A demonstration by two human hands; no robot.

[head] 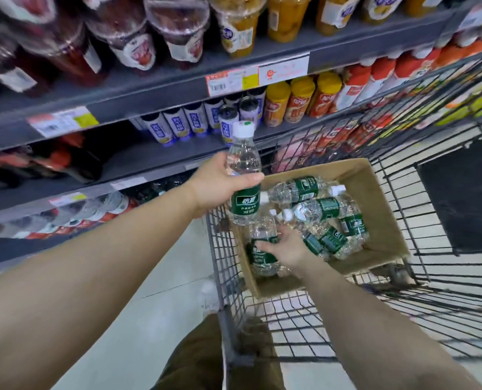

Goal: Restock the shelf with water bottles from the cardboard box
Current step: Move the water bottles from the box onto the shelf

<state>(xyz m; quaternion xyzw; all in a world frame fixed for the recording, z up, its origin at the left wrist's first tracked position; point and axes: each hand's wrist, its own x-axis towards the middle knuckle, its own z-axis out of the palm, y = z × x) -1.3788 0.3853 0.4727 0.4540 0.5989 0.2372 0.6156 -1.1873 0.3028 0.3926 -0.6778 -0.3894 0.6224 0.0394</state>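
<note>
while my left hand [220, 187] is wrapped around an upright water bottle [244, 175] raised above the cart's near corner, my right hand [283, 247] is down in the cardboard box [374, 192] with its fingers curled on a second bottle [262, 251] standing at the box's near end. several more bottles [312, 204] lie loose on their sides in the box, caps pointing left, some leaning on each other. the box sits in a wire shopping cart [402, 136] parked just beside the shelf [149, 88]. what worries me first is the raised bottle: i grip it by the smooth clear upper part above the green label, so it could slide through my fingers on the way across. pulling the second bottle out may also drag its neighbours, since they touch it, and set the pile rolling. the cart's wire wall stands between the box and the shelves, so each bottle has to come up over the rim before it goes sideways; a low swing would clip the wire. on the shelves i see purple-labelled bottles [178, 125], yellow-capped cans [301, 99] and fruit cups [237, 23] higher up, packed closely, and clear bottles on a low shelf [104, 206] at the left look like the likely destination, though blur keeps me from being sure. reaching in carelessly could topple the front row.
</note>
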